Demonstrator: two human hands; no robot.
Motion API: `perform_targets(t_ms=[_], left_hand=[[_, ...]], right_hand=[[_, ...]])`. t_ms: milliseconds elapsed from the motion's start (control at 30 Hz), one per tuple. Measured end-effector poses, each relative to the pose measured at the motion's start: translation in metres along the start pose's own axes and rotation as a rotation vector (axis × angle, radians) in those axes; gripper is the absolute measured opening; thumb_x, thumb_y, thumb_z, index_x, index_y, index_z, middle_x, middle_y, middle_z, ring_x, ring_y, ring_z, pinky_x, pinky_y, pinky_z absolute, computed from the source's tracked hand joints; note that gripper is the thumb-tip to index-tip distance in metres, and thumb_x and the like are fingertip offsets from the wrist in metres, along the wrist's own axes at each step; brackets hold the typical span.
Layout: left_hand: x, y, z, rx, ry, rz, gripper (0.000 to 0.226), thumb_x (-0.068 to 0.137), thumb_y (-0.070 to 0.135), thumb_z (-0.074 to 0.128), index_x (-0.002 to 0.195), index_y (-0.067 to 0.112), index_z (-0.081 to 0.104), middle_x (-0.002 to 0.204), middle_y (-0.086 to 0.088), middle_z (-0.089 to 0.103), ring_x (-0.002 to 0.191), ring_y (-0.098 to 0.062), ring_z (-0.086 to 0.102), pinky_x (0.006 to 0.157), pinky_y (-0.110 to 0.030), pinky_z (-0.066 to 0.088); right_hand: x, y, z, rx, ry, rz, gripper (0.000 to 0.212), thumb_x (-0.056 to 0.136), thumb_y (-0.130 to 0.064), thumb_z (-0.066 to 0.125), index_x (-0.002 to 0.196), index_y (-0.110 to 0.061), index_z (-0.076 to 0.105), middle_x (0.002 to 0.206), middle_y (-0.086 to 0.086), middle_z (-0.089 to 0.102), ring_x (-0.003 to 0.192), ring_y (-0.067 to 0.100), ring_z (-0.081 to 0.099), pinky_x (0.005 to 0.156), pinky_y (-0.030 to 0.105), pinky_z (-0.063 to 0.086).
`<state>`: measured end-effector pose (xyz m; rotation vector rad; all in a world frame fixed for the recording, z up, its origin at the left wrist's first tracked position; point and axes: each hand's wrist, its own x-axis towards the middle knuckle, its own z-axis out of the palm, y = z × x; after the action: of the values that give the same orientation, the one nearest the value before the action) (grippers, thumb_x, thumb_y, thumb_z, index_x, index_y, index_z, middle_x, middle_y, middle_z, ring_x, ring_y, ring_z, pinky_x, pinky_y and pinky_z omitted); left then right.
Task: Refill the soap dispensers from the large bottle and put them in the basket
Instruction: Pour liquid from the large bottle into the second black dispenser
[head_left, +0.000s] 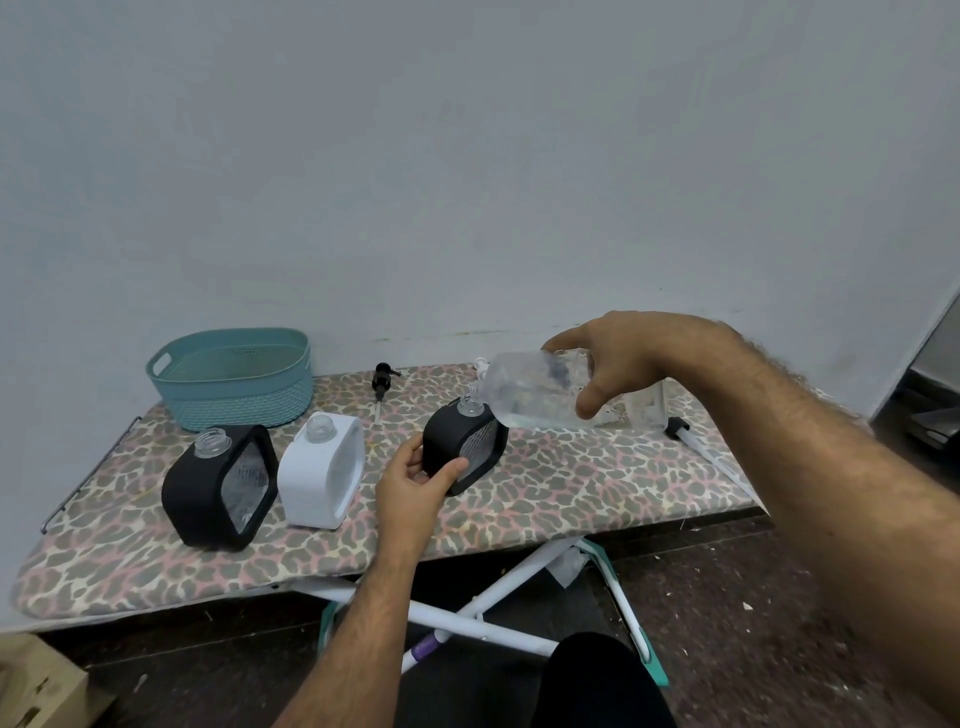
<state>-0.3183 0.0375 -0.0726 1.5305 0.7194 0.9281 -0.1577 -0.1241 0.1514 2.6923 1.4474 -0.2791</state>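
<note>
Leopard print, teal, black and white against a pale wall

The ironing board cover (545, 499) has a leopard pattern of grey-brown spots on cream and pink. At left, a teal woven-texture basket (234, 382); two black dispensers (218, 488) (462, 449) flank a white one (319, 470). The large bottle (540, 397) is clear. Right of the basket lies a black pump head (383, 375).

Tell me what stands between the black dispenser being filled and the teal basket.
The white square dispenser and the other black dispenser stand left of the black dispenser being filled, roughly below the path to the teal woven basket. A black pump lies nearby.
</note>
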Motion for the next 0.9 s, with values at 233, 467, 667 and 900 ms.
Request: perform_targets(t_ms=[233,467,667,900], left_hand=[[0.001,-0.001,0.0,0.009,0.0,-0.003,0.061,0.075,0.023,0.085,0.13,0.018,0.059,0.11,0.004,0.067,0.098,0.001,0.063,0.081,-0.021,0.055],[0.001,-0.002,0.0,0.013,-0.005,-0.005,0.06,0.075,0.024,0.084,0.13,0.019,0.059,0.109,0.007,0.067,0.1,-0.001,0.062,0.086,-0.028,0.057],[0.002,-0.004,0.0,0.009,0.0,-0.001,0.064,0.074,0.025,0.085,0.132,0.016,0.059,0.113,0.001,0.068,0.103,-0.008,0.065,0.089,-0.032,0.057],[0.001,-0.003,0.0,-0.002,0.001,-0.005,0.063,0.074,0.024,0.085,0.131,0.017,0.059,0.112,0.003,0.068,0.102,-0.005,0.064,0.088,-0.029,0.057]], right_hand=[[0.001,-0.003,-0.004,-0.013,-0.018,0.005,0.09,0.071,-0.043,0.079,0.148,-0.043,0.031,0.081,-0.021,0.042,0.101,0.013,0.044,0.1,0.041,0.044],[0.002,-0.004,-0.007,-0.015,-0.028,0.012,0.091,0.07,-0.043,0.08,0.147,-0.042,0.032,0.09,-0.016,0.047,0.109,0.016,0.051,0.097,0.038,0.044],[0.003,-0.008,-0.009,-0.024,-0.048,0.02,0.092,0.069,-0.044,0.08,0.147,-0.043,0.032,0.096,-0.017,0.05,0.107,0.02,0.062,0.095,0.039,0.046],[0.006,-0.008,-0.012,-0.047,-0.064,0.035,0.092,0.067,-0.045,0.08,0.146,-0.044,0.033,0.124,-0.008,0.058,0.111,0.021,0.062,0.097,0.04,0.047]])
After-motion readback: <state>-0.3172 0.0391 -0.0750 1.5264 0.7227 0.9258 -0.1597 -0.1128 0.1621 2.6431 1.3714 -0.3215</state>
